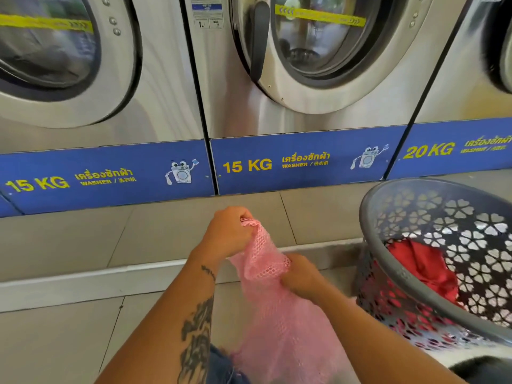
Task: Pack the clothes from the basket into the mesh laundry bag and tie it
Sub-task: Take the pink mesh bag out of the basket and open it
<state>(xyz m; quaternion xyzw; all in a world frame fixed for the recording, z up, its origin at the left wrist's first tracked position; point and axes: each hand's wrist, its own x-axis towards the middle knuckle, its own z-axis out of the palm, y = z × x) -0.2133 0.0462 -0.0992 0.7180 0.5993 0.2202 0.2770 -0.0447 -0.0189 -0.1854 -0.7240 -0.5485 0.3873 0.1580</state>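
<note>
A row of washers point(304, 65) stands along the back of the tiled floor point(69, 245). To the right on the floor leans a grey plastic basket point(393, 275) with flower-shaped holes, and in it lies a red garment point(424, 270). The basket looks stiff and light, and its thick rim seems the natural place to take hold. The garment is likely soft and limp, best gathered in a bunch. In front of the person hangs the pink mesh bag point(279, 328), thin, floppy and seemingly almost weightless, so its mouth probably needs holding apart at the rim. The left hand point(230, 231) has its fingers clenched on the bag's top edge. The right hand point(302, 275) pinches the mesh lower down.
</note>
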